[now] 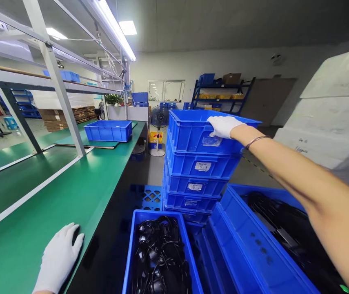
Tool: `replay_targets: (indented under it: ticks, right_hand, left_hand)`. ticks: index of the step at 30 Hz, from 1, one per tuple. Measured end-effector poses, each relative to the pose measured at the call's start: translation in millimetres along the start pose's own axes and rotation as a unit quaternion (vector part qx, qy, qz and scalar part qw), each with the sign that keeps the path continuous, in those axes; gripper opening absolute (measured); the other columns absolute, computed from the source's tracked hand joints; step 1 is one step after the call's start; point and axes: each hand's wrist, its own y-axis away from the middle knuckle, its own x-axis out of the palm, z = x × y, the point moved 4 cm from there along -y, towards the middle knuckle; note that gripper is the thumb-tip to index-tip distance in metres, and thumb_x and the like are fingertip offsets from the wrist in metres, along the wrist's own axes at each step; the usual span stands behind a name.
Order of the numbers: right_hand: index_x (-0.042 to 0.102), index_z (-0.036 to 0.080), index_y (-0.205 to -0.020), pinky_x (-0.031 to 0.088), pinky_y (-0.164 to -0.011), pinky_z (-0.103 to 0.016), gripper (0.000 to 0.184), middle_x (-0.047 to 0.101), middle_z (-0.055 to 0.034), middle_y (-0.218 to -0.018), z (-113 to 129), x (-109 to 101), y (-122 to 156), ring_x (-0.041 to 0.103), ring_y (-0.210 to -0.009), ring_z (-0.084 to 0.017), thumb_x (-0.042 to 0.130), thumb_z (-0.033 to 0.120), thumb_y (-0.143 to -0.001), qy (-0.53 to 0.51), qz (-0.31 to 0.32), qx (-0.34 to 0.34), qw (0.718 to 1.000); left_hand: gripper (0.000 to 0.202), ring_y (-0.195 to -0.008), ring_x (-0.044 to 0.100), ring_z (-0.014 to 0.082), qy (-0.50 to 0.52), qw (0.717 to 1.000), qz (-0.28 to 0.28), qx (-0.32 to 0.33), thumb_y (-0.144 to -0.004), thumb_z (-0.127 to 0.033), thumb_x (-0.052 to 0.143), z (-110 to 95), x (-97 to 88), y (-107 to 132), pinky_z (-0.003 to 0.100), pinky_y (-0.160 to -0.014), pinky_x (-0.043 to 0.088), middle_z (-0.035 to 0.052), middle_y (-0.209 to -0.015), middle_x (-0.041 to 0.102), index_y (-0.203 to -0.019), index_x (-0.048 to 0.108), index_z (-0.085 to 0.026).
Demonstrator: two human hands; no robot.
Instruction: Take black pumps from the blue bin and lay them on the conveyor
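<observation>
My left hand [58, 255], in a white glove, rests on the edge of the green work table [79, 196], fingers stretched out and nothing in it. My right hand [223, 126], also gloved, grips the near rim of the top blue crate [186, 132], its fingers curled over the edge. That crate tops a tall stack of labelled blue crates [177, 163]. Below, in front of the stack, a blue bin [130, 261] holds a tangle of black cables [162, 253]. What lies inside the top crate is hidden.
Another blue crate [108, 130] sits on the table. To the right stand large blue bins [238, 241] with black items [272, 220]. White wrapped stacks [339, 118] rise at far right. A standing fan [158, 122] and a blue shelf rack [220, 98] are behind. A frame post [58, 81] crosses the table.
</observation>
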Motion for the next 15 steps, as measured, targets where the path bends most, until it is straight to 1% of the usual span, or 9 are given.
replay_targets:
  ticks: [3,7,11,15]
  right_hand:
    - [0.058,0.015,-0.141,0.056,-0.103,-0.049,0.048,0.063,-0.0131,-0.136,5,-1,7,0.065,-0.12,-0.027,0.069,0.039,-0.101,0.011,0.016,0.014,1.0]
    - [0.057,0.015,-0.143,0.055,-0.104,-0.049,0.052,0.062,-0.0138,-0.138,15,-6,13,0.064,-0.121,-0.027,0.067,0.045,-0.101,0.007,0.013,0.032,0.999]
    - [0.057,0.016,-0.142,0.055,-0.103,-0.05,0.052,0.062,-0.0135,-0.138,30,-11,10,0.064,-0.121,-0.027,0.065,0.048,-0.102,0.0,-0.002,0.049,0.999]
    - [0.058,0.015,-0.141,0.056,-0.102,-0.049,0.051,0.063,-0.0133,-0.135,43,-14,5,0.065,-0.119,-0.027,0.065,0.048,-0.102,-0.008,-0.016,0.055,0.998]
  left_hand:
    - [0.076,-0.136,0.06,0.0354,0.005,1.0,0.004,0.002,-0.096,-0.053,0.021,-3,-3.6,0,0.048,-0.119,0.045,0.019,-0.143,0.067,-0.13,0.071,-0.007]
    - [0.071,-0.135,0.061,0.0357,0.018,1.0,0.0,0.008,-0.097,-0.05,0.024,-6,-6.5,0,0.049,-0.118,0.046,0.0196,-0.142,0.068,-0.13,0.071,-0.007]
    - [0.068,-0.135,0.061,0.0368,0.029,1.0,-0.009,0.005,-0.097,-0.047,0.027,-9,-9.7,1,0.051,-0.117,0.046,0.0203,-0.141,0.068,-0.128,0.072,-0.007]
    - [0.067,-0.135,0.06,0.037,0.041,0.999,-0.002,0.001,-0.098,-0.046,0.028,-11,-11.5,3,0.051,-0.117,0.047,0.0201,-0.141,0.068,-0.129,0.071,-0.006]
